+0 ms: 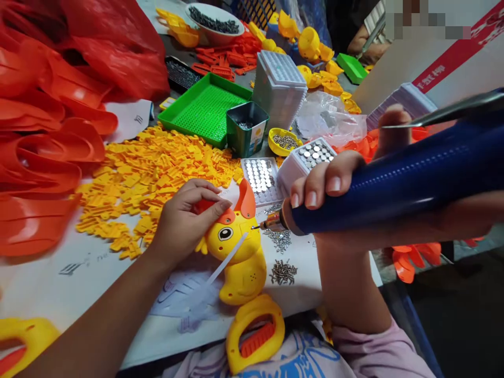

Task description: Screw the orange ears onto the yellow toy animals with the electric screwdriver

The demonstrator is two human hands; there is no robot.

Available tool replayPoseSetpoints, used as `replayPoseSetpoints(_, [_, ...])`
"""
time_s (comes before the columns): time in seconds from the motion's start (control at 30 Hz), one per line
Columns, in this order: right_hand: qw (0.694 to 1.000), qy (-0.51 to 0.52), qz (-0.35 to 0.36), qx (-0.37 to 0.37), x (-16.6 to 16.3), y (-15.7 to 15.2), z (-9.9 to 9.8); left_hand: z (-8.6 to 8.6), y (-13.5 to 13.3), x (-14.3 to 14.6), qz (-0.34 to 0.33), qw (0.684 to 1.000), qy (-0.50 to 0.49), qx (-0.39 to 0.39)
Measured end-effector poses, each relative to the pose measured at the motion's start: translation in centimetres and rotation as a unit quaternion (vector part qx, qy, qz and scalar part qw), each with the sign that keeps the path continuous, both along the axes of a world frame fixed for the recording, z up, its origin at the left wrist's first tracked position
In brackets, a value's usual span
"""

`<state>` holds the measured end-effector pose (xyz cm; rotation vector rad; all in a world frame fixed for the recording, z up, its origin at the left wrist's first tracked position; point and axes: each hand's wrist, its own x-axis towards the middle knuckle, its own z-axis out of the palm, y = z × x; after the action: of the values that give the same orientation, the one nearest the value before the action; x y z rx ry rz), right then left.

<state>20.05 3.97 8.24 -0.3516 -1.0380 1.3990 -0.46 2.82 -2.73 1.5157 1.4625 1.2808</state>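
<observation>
Left hand (179,223) has its fingers pinched on a yellow duck toy (244,273), up at the head beside the orange bill (247,199). The right hand (334,178) is wrapped tight around a chunky blue power screwdriver (397,176), its bit pointing left, right up at the duck's head; can't tell if the tip actually touches. Duck's lying in the near middle of the white-topped desk (309,289), with a yellow loop handle (279,336) and its orange insert at the near end. Just right of it are little piles of screws (283,273). Bit farther back: a white tray of silver discs (260,181), a small yellow bowl (271,143) of screws and a dark green tub (239,139). Big heap of yellow pieces (165,163) far left of the duck, bright green tray (208,107) behind that, glossy red-orange parts (35,163) piled along the left.
</observation>
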Motion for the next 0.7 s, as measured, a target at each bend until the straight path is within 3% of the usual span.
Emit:
replayPoseSetpoints(0.23, [0.997, -0.064, 0.050, -0.010, -2.8, 1.2, 0.1, 0.6, -0.3, 0.5, -0.014, 1.000, 0.024, 0.013])
replayPoseSetpoints(0.47, [0.997, -0.041, 0.053, -0.027, -2.6, 1.6, -0.9, 0.5, -0.2, 0.5, -0.027, 0.999, 0.027, 0.018])
replayPoseSetpoints(0.7, [0.996, -0.060, 0.055, -0.044, -2.7, 1.8, -0.6, 0.7, -0.3, 0.5, -0.023, 0.999, 0.042, 0.007])
